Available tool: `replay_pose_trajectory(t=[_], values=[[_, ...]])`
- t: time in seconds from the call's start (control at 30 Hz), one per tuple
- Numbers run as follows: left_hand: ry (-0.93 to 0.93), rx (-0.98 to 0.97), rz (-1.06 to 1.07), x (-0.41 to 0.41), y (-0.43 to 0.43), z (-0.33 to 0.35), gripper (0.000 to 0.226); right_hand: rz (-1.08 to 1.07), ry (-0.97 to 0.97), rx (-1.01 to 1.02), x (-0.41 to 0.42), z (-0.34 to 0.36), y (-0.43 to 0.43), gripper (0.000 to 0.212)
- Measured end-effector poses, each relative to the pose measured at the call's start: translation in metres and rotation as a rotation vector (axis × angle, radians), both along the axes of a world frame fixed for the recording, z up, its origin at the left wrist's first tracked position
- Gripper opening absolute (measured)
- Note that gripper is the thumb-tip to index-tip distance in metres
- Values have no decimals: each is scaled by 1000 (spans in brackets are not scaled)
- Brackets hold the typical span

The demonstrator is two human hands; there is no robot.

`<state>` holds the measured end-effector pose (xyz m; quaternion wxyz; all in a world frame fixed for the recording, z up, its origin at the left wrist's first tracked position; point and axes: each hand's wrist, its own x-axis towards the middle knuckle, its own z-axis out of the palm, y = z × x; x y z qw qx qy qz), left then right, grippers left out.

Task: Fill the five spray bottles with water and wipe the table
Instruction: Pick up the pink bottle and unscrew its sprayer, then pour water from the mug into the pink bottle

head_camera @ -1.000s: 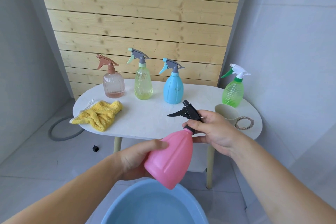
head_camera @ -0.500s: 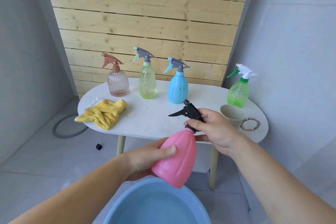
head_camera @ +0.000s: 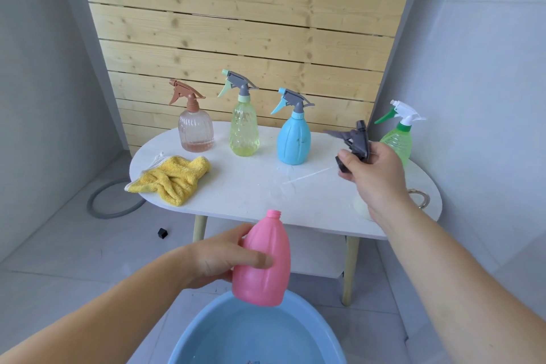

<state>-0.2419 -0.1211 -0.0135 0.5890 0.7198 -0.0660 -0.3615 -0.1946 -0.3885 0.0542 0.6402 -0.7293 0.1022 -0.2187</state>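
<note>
My left hand (head_camera: 227, 257) grips the pink bottle (head_camera: 266, 263) upright above the blue basin (head_camera: 189, 343), its neck uncapped. My right hand (head_camera: 372, 174) holds the black spray head (head_camera: 354, 142) over the right part of the white table (head_camera: 266, 186), with its thin dip tube trailing left. On the table stand a brown-topped clear bottle (head_camera: 195, 133), a yellow-green bottle (head_camera: 244, 127), a blue bottle (head_camera: 294, 139) and a green bottle (head_camera: 399, 139). A yellow cloth (head_camera: 174, 177) lies crumpled at the table's left end.
A cream cup (head_camera: 362, 205) and a metal ring (head_camera: 421, 198) sit at the right end, mostly behind my right arm. A grey hose loop (head_camera: 106, 201) and a small black cap (head_camera: 162, 233) lie on the floor to the left. Water is in the basin.
The black spray head has come off the pink bottle; my right hand lifted it up and right over the table. My left hand turned the bottle upright.
</note>
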Motion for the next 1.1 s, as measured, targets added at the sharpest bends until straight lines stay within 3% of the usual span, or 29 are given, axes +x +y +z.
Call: replay_pose_trajectory(t=[0.1,0.3,0.4,0.5,0.83,1.1], values=[[-13,76,19,-3,5,-2,80,-94,30,31,8,-8,7,27],[-51,104,-4,-8,1,-2,77,13,296,132,18,-57,38,25],[-75,105,-13,-9,-5,-2,75,6,385,-22,20,-65,41,33],[-88,77,-15,-9,-9,0,74,1,469,-360,21,-64,38,41],[-129,85,25,-5,-18,-4,75,-4,460,-631,22,-61,32,52],[-165,54,58,-2,-34,-4,76,-206,152,-694,2,-17,-6,19]])
